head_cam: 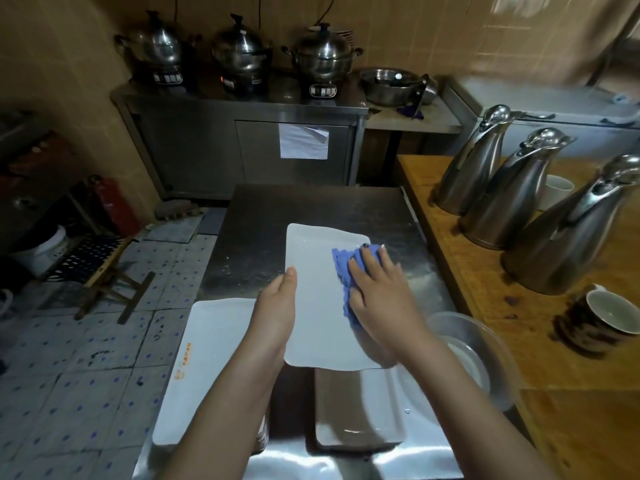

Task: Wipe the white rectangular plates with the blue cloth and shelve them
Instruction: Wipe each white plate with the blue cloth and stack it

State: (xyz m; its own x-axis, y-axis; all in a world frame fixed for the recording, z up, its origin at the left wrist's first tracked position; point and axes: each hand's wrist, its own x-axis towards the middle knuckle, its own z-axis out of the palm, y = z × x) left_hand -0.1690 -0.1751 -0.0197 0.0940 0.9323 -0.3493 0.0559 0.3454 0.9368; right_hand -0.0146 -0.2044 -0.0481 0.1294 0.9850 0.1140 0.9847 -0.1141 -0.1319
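Looks like a restaurant's working kitchen. Holds three lidded steel pots (pixel 241 50) on electric cookers at upper centre, atop a stainless cabinet (pixel 194 140), with a steel mixing bowl (pixel 384 84) beside them. Lines up three tall insulated jugs (pixel 512 192) on the wooden tabletop (pixel 485 271) at right. Carries white rectangular plates (pixel 315 271) on a steel tabletop (pixel 311 206) at centre, beside a tiled floor (pixel 86 358) at lower left.

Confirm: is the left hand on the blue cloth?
No, the right hand presses the blue cloth onto the plate; the left hand holds the plate's edge.
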